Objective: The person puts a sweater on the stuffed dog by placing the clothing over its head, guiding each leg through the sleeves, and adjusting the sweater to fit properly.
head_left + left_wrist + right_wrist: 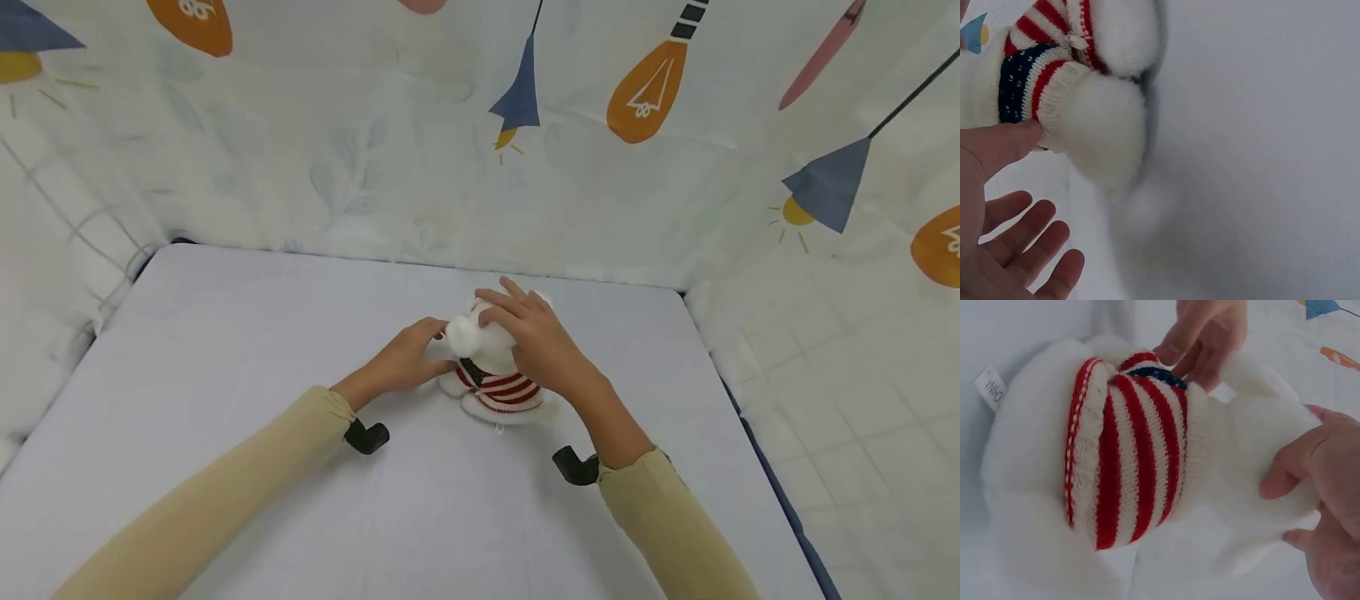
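Observation:
A white plush toy (491, 354) in a red-and-white striped knit sweater (1135, 462) sits on the white table, its back toward the head camera. My right hand (543, 342) grips the toy's head, thumb on one side and fingers over the other, as the right wrist view shows. On the toy's left side is my left hand (408, 354). Its thumb touches the navy, red and white sleeve (1016, 84) above a fluffy paw (1107, 125), while the other fingers are spread and hold nothing. The toy's face is hidden in the head view.
A white cloth covers the table (247, 333). Behind it hangs a pale curtain (435, 192) printed with lamps and bulbs. Black wrist mounts (367, 437) show below both sleeves. A small white label (990, 387) sticks out from the toy's bottom.

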Tool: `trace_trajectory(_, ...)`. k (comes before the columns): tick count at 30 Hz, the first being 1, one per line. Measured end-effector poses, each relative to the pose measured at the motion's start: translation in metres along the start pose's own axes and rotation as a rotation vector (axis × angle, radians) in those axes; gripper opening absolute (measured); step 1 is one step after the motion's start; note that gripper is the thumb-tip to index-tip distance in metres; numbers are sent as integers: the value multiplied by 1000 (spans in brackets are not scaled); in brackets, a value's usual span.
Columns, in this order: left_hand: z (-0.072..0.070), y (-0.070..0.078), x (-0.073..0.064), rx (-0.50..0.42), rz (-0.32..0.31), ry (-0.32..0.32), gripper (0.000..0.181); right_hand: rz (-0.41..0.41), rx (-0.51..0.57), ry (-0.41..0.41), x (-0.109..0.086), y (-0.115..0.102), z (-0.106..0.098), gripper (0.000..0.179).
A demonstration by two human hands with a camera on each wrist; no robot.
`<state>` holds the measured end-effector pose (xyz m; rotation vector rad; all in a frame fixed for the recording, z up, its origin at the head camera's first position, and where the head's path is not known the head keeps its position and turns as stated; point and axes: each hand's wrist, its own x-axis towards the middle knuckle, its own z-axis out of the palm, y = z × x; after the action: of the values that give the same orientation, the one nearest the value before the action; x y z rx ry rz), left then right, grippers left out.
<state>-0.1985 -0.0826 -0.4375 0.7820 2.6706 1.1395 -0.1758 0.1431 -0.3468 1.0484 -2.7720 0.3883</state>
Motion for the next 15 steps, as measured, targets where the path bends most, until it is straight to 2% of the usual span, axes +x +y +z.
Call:
trace_trajectory(3, 6, -2, 1, -5, -18, -46, 52, 37, 141, 20, -1, 1, -3, 40)
trace_trajectory(6, 9, -2, 1, -24, -7, -69, 40, 72, 165, 94, 0, 0, -4, 16)
trace_trajectory(7, 9, -2, 1, -24, 5, -75, 35, 97, 133, 114, 2, 0, -3, 22)
trace_trajectory(9, 9, -2, 1, -38, 20, -86, 27, 187, 44, 120, 4, -1, -2, 48)
trace_trajectory(11, 10, -3, 1, -46, 31, -88, 22, 307, -17, 63, 7, 0, -1, 68)
trace_trajectory(13, 11, -3, 1, -49, 39, -81, 21, 394, -22, -7, 8, 1, 0, 78)
trace_trajectory(15, 12, -3, 1, -52, 39, -68, 20, 433, 31, -38, 8, 4, 1, 80)
